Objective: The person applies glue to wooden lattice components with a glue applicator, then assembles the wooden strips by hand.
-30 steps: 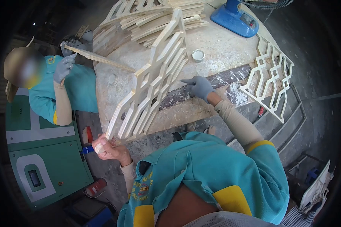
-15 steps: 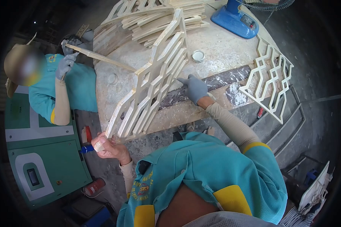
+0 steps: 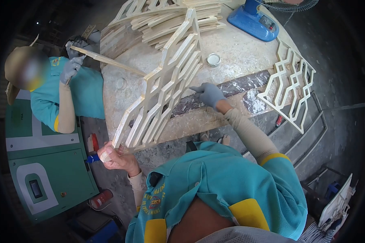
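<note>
A pale wooden lattice panel [image 3: 166, 87] stands tilted on its edge over the worktable. My left hand [image 3: 119, 160], bare with tape on a finger, grips its lower left corner. My right hand [image 3: 210, 94], in a grey glove, is at the panel's right side with the index finger stretched toward the slats. Nothing I can make out is in it, and its other fingers look curled. Whether the fingertip touches the panel is hard to tell. A small round dish of white paste [image 3: 213, 60] lies on the table behind my right hand.
Across the table's left end, a co-worker [image 3: 79, 91] holds a thin wooden piece [image 3: 105, 59]. Stacked lattice panels [image 3: 170, 26] lie at the back. A blue fan base [image 3: 253, 22] and another lattice [image 3: 290, 87] are at the right. A green cabinet [image 3: 48, 162] stands left.
My right hand has shifted very slightly, and the view has moved a little. My left hand keeps its grip on the panel's corner.
</note>
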Tool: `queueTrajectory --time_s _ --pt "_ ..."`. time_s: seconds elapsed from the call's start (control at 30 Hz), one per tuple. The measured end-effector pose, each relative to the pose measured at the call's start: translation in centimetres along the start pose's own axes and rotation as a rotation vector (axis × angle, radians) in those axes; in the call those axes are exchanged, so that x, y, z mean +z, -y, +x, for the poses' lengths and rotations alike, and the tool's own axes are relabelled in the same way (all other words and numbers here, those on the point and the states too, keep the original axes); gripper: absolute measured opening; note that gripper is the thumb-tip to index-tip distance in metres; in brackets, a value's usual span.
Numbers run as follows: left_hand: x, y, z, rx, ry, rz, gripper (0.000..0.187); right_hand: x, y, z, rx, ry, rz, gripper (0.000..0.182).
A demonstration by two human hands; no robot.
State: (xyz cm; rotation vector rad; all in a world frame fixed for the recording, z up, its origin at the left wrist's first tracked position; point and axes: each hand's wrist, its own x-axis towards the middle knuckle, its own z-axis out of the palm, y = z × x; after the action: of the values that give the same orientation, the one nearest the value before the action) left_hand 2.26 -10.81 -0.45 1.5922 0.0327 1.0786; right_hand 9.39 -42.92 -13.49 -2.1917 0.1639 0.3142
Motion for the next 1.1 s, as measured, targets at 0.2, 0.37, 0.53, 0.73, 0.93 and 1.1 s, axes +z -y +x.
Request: queueTrajectory --time_s 0.2,0.37,0.53,0.73,0.93,1.1 --pt "0.0 0.4 0.1 0.015 0.022 -0.021 0.031 -1.2 -0.2 0.2 -0.038 -0.239 -0.152 0.04" --pt "0.4 -0.2 0.1 0.029 0.012 0.013 0.032 0.4 -0.3 0.3 -0.025 -0.142 -0.236 0.04" --pt "-0.1 0.3 0.2 0.004 0.005 0.02 0.032 -2.3 -1.6 1.4 0.015 0.058 0.17 0.042" --pt "-0.7 0.9 0.4 -0.008 0.031 0.067 0.032 -1.0 0.1 1.2 -0.107 -0.38 -0.438 0.04" --pt "-1.0 1.4 0.4 0.0 0.052 0.043 0.033 -0.1 -1.2 1.9 -0.153 -0.185 -0.34 0.046" --pt "-0.8 1.3 0.4 0.038 0.071 0.077 0.033 -1.6 -0.8 3.0 -0.058 -0.458 -0.464 0.051"
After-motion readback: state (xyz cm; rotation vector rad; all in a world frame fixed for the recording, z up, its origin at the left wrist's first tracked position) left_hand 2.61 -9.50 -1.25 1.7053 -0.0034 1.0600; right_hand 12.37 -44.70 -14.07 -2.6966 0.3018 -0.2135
